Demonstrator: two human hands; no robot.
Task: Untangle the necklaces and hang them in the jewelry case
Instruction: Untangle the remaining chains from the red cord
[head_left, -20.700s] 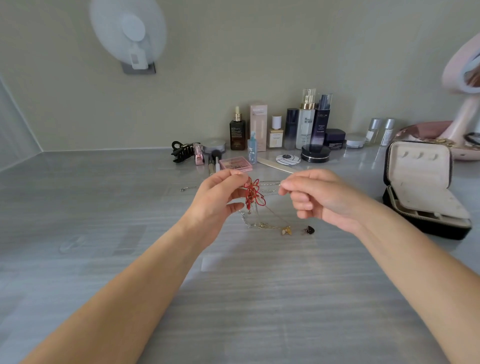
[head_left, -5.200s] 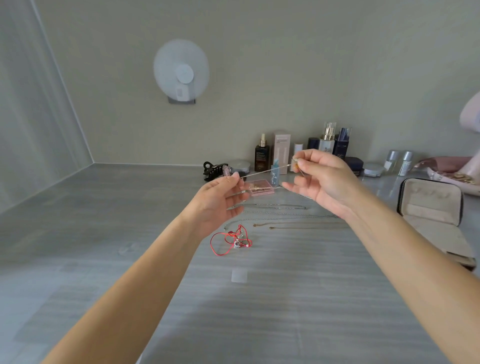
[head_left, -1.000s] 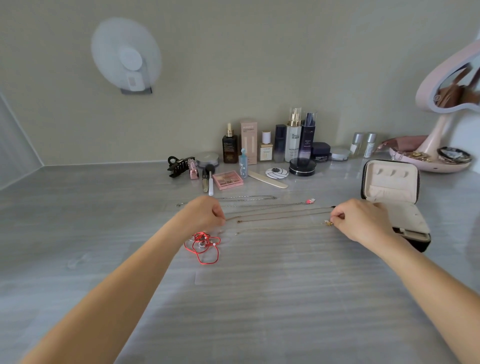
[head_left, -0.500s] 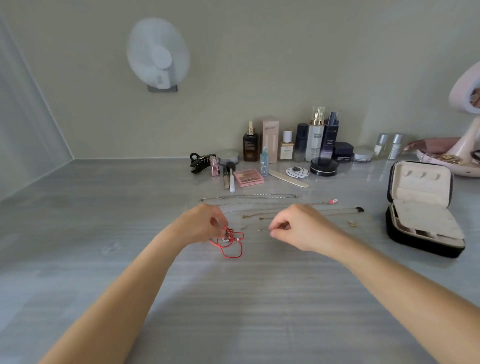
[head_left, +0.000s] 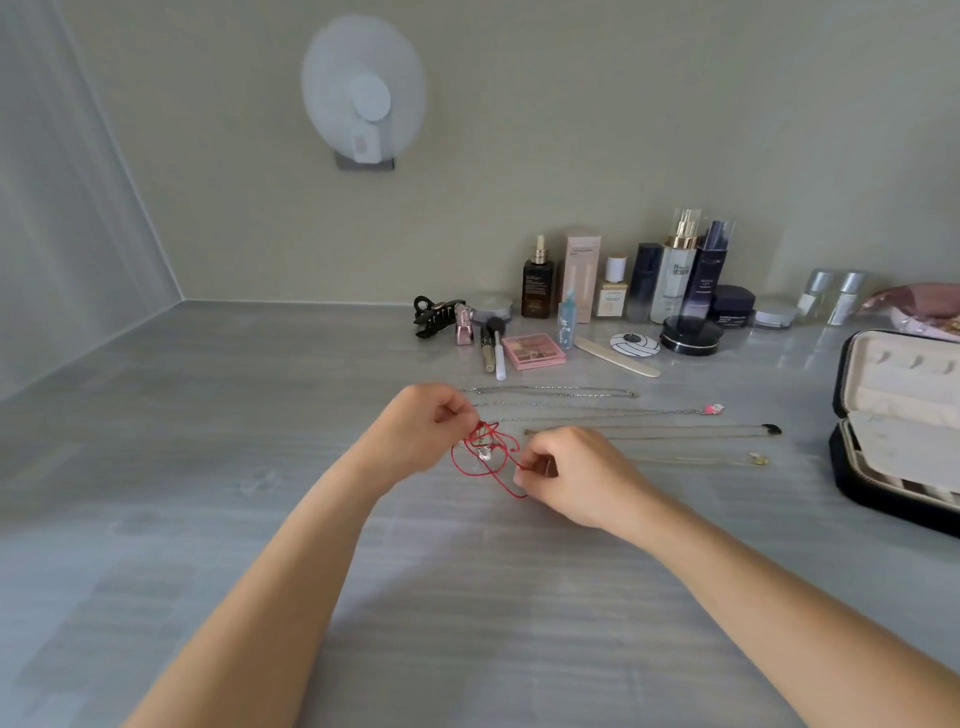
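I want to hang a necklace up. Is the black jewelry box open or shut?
Open. The jewelry case has its lid standing up, so the cream lining and the hooks inside show.

Laid-out chains beside open jewelry case

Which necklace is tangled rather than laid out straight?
The red cord necklace, bunched in loops between the left hand and right hand, which both pinch it. The metal chains lie stretched out in rows beyond it.
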